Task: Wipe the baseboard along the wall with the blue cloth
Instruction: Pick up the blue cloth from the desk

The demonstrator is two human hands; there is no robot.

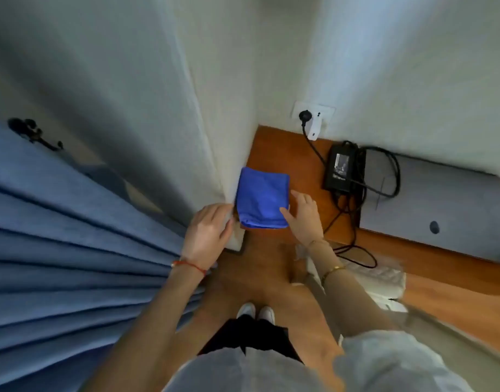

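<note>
I see the cloth [261, 198] lying folded on the floor [274, 154], tight in the corner against the wall [186, 108] on its left. Left hand [207, 234] sits just left of the cloth at the baseboard [237, 239], right hand [305, 216] touches the cloth's right edge. Curtain [73, 236] hangs far left, beside the wall. Behind the cloth, a socket [313, 114] on the back wall with a plug in it; its cable runs down to a power adapter [340, 168] on the floor, right of the cloth. A flat panel [441, 199] lies further right. Feet [255, 311] stand nearest me.
</note>
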